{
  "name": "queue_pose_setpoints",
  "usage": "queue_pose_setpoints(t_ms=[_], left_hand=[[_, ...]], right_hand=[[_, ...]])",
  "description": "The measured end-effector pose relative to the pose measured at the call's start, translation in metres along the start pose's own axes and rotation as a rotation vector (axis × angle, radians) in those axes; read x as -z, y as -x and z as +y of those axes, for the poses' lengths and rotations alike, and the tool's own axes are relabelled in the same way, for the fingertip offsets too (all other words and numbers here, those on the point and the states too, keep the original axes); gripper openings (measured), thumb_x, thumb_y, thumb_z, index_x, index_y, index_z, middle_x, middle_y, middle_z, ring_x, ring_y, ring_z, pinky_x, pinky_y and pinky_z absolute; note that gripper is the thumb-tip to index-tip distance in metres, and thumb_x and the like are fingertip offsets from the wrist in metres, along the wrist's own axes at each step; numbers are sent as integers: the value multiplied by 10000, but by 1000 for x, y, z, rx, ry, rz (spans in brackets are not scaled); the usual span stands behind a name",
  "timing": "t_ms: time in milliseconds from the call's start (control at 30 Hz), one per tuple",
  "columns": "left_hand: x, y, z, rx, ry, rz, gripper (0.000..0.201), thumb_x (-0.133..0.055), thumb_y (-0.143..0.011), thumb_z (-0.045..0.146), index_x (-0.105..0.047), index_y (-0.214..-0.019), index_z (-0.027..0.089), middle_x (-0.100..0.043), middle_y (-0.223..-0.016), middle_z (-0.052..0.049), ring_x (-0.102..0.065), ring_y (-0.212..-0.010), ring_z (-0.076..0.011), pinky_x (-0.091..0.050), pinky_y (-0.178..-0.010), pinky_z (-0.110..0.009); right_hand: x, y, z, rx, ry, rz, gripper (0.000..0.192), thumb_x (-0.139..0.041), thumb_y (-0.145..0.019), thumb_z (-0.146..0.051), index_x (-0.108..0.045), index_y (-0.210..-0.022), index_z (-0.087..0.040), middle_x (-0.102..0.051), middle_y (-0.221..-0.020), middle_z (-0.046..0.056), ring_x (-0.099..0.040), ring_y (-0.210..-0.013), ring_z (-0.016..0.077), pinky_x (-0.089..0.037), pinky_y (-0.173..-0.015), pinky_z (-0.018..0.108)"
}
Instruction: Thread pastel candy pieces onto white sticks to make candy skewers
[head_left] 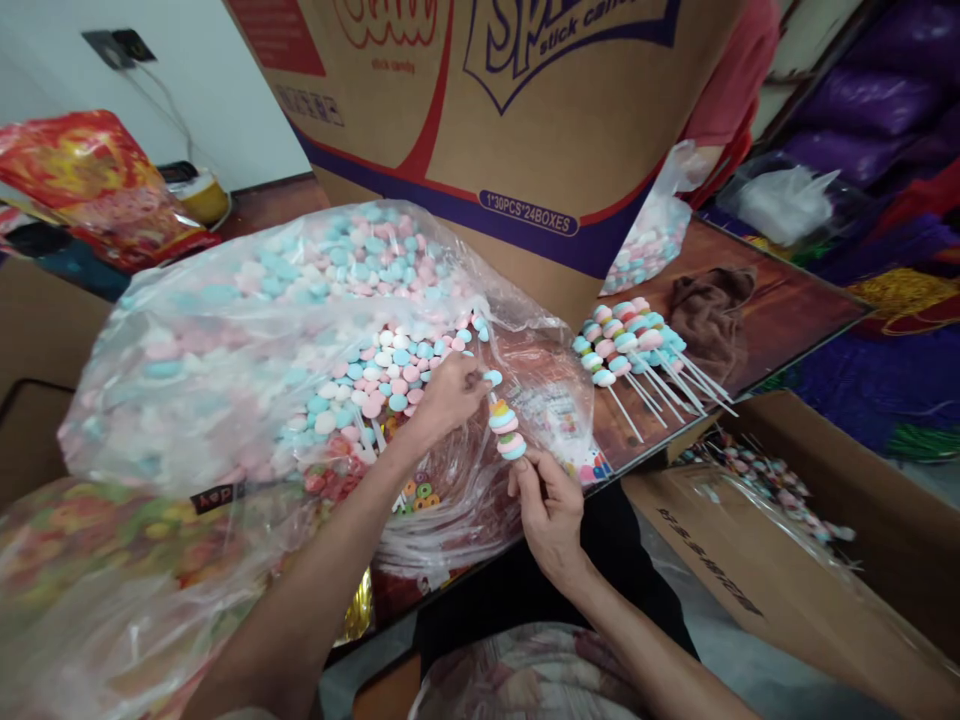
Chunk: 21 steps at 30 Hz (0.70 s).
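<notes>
Skewer (507, 432) part-filled, pinched in right hand (550, 512); left hand (448, 393) grips blue candy (493, 378); finished sticks (637, 350) piled, bag (247, 350) full.

A bag of loose candies (300, 330) lies left of the finished candy skewers (637, 345), a cardboard carton (487, 130) behind both.

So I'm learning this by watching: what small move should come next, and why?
Probably slide the blue candy in the left hand down the stick onto the stack. It sits at the tip, apart from the pieces below, while the right hand steadies the stick's lower end.
</notes>
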<state>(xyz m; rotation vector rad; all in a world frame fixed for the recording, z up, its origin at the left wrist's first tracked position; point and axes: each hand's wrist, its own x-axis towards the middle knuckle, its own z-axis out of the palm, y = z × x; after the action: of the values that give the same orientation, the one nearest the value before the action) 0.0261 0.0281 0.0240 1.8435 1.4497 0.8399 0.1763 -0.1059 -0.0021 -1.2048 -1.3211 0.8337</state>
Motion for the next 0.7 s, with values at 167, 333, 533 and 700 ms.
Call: queue_pose_setpoints(t_ms=[167,333,533,700], left_hand=[[-8,-7,12,-345,-329,-274,154,-527,-856,184,-663,-784,190,-675,-991,-88,-603,-954,-228,-443,-937,-374],[-7,-9,13,-146,-359,-143,155,-522,-832,170,-673,-805,193,-683,-901,-85,-602,-852,-229,-456,-842,-368],[-1,-11,6,277,324,95,115,-641,-697,289,-589,-662,192,-650,-653,-20,-608,-630,-166,-467,-646,-293],[13,23,2,468,483,-38,239,-765,-609,347,-605,-670,180,-679,-620,-44,-640,-579,-170,-476,-569,-276]], right_hand=[[0,-1,1,-7,9,-3,306,-464,-1001,-259,-516,-703,-213,-490,-593,-38,-457,-523,109,-367,-527,247],[1,-2,2,18,32,7,306,-466,-995,-254,-516,-695,-216,-492,-585,-37,-458,-522,111,-373,-532,249],[3,-3,2,35,-11,16,302,-466,-995,-229,-514,-696,-216,-498,-577,-41,-462,-515,108,-379,-537,247],[4,-3,3,-8,-33,-12,284,-467,-996,-245,-528,-720,-214,-506,-583,-41,-475,-517,109,-390,-541,246]])
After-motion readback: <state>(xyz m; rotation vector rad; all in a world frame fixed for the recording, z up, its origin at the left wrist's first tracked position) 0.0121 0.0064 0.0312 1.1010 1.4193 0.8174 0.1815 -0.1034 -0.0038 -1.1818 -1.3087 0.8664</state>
